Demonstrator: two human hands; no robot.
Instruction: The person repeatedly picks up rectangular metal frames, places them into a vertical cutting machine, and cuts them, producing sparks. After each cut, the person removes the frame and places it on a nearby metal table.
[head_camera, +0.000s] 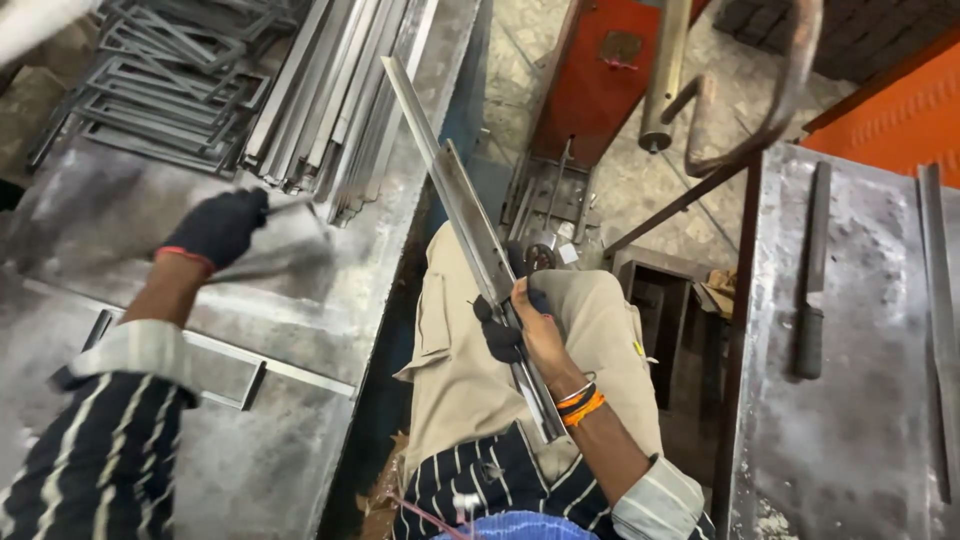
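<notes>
**Long steel strip held across the lap, other hand at the bench stack**

A grey metal workbench (130, 210) fills the left of the frame. At its upper left lies a heap of welded rectangular frames (165, 85), and just right of them a bundle of long flat bars (330, 95) runs toward the top edge. Another flat frame (215, 360) lies on the bench at lower left. On the right stands a second steel table (860, 400) carrying a dark-handled file (812, 290) and a long bar (938, 300) along its far edge. An orange machine base (600, 70) and a curved rusty rod (770, 100) sit at the top centre, beyond the knees.

The right hand (530, 325), partly gloved in black, is clenched around a long narrow steel strip (455, 200). The strip slants from upper centre down across the person's beige trousers (470, 350) to lower centre; it looks grey, straight and dull-edged.

The left hand (218, 228), in a black glove, is at the near ends of the bars, apparently gripping a blurred metal piece (285, 245); motion blur leaves that uncertain.
</notes>
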